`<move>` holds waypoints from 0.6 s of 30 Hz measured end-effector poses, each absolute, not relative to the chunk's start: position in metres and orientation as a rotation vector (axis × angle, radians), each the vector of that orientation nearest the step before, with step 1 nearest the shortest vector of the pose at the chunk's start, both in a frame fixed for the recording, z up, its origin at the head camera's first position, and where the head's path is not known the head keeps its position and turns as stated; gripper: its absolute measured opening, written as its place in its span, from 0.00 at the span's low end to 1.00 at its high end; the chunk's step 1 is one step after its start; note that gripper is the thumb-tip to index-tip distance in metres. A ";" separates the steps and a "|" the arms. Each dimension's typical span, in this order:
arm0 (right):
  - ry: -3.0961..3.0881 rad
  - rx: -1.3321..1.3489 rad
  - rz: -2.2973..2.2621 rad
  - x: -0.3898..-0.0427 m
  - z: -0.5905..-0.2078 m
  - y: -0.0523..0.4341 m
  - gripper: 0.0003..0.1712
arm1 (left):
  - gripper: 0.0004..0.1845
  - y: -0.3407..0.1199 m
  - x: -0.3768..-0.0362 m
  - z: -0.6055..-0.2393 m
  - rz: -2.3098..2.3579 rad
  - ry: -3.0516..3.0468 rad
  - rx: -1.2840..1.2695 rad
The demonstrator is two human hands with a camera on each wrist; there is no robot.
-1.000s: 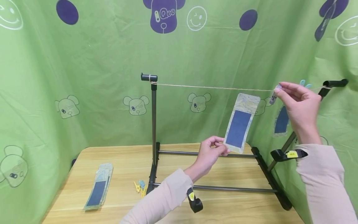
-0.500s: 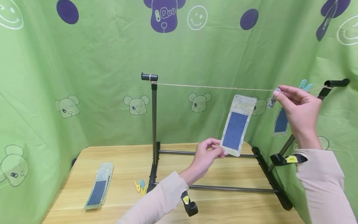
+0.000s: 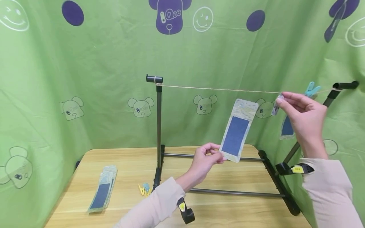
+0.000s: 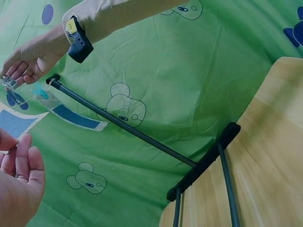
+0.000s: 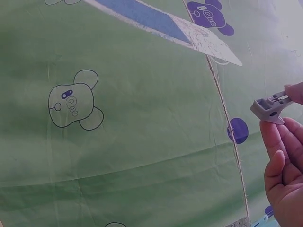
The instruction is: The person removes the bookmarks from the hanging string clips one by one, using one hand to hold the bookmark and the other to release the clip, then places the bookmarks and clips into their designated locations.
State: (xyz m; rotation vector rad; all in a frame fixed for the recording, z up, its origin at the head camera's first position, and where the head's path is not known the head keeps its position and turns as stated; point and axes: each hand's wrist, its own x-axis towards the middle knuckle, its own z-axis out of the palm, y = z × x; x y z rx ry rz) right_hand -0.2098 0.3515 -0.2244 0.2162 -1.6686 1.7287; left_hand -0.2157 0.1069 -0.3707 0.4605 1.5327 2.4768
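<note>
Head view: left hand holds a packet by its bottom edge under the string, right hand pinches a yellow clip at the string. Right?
Not quite: the clip in the right hand is grey, as the right wrist view shows. The yellow clips lie on the table. The left hand does hold the packet by its bottom edge under the string.

The backdrop cloth [image 3: 114,57] is bright green, printed with dark purple dots, purple bear heads, white smiley faces and pale outlined bears. The held card [image 3: 236,129] has a navy blue panel in a pale speckled border; the stack of cards [image 3: 103,192] at 8 o'clock matches. The clothespin [image 3: 276,106] is grey, the hung peg [image 3: 311,89] turquoise. The table [image 3: 228,209] is light wood, the rack [image 3: 158,126] black, the sleeves [image 3: 330,190] beige.
</note>
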 end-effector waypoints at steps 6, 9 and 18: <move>-1.691 0.196 1.712 -0.206 -0.229 0.350 0.20 | 0.13 0.099 -0.213 -0.372 2.478 1.531 0.467; -1.708 0.177 1.695 -0.204 -0.231 0.348 0.20 | 0.14 0.096 -0.212 -0.373 2.490 1.514 0.470; -1.765 0.178 1.629 -0.202 -0.234 0.340 0.20 | 0.13 0.084 -0.209 -0.372 2.508 1.472 0.459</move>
